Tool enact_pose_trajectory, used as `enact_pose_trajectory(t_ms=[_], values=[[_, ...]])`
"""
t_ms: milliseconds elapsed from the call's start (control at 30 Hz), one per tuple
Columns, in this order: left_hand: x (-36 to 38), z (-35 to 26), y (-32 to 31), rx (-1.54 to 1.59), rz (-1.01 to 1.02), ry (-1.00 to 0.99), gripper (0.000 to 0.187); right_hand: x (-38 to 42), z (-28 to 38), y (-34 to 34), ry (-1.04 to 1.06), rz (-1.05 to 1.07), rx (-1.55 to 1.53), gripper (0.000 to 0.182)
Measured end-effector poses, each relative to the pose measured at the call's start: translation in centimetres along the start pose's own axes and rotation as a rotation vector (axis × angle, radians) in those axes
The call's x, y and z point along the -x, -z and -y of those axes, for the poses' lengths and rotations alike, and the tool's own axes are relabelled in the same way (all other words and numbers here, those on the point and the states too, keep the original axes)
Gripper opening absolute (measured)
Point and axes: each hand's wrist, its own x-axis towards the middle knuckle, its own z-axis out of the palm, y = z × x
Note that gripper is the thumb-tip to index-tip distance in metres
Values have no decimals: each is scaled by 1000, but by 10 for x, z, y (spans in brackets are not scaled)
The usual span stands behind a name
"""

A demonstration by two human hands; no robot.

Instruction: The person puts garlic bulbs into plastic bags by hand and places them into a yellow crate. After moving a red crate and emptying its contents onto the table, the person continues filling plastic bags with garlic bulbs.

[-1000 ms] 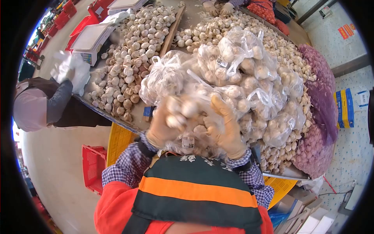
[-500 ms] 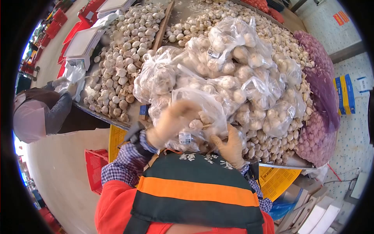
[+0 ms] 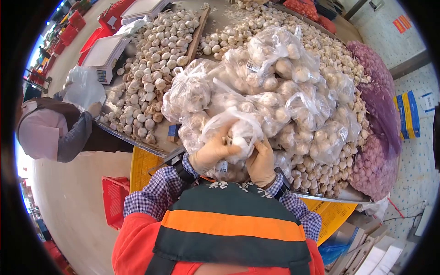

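Note:
A clear plastic bag (image 3: pixel 233 120) with garlic bulbs (image 3: pixel 241 133) in its mouth is between my two hands, at the front of the table. My left hand (image 3: pixel 211 153), in a thin beige glove, is closed on the bag's left side, its fingertips partly hidden by plastic. On the right side, my right hand (image 3: pixel 261 164), gloved alike, grips the bag's edge with bent fingers. A labelled bag of garlic (image 3: pixel 221 167) lies just below my left hand. Behind the held bag rises a heap of filled garlic bags (image 3: pixel 275 98).
Loose garlic (image 3: pixel 142 85) covers the table's left side, beside a wooden divider (image 3: pixel 198 36). Purple net sacks (image 3: pixel 376 160) stand at the right. Scales (image 3: pixel 106 50) sit at the far left. A co-worker (image 3: pixel 50 128) holds a plastic bag there. A red crate (image 3: pixel 114 199) stands below.
My left hand has come down from above the bag to grip its side. My right hand has moved slightly left, and the bag is gathered up between both hands. The co-worker's bag has spread wider.

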Motion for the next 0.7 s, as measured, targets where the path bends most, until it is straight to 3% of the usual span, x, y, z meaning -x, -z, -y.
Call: enact_pose_trajectory(t_ms=[67,133,200,267,400,467,500,533,567,667,700], values=[[-5,3,9,558,-39,-14,69,-10,12,-15,-169,47,-484,38],[-6,6,9,587,-5,-103,63,-20,12,-22,-177,62,-474,38],[-5,4,8,876,-71,-43,66,-24,15,-29,1,-13,-279,37],[-4,12,12,955,-99,-15,65,-28,25,-30,-44,-15,-279,37],[2,14,18,1130,90,12,56,-37,35,-22,-201,38,-429,35],[4,28,23,613,-18,-98,52,-40,29,-18,95,152,131,33],[4,34,23,440,-56,-130,50,-41,30,-15,-14,104,-129,32],[8,38,19,120,-157,-375,49,-40,34,-18,-126,56,-389,31],[12,40,17,-206,-258,-609,49,-40,36,-21,-131,57,-387,31],[16,29,12,-128,-265,-559,50,-40,32,-26,-168,0,-438,29],[16,20,10,-101,-266,-543,51,-40,29,-28,-78,-21,-362,27]])
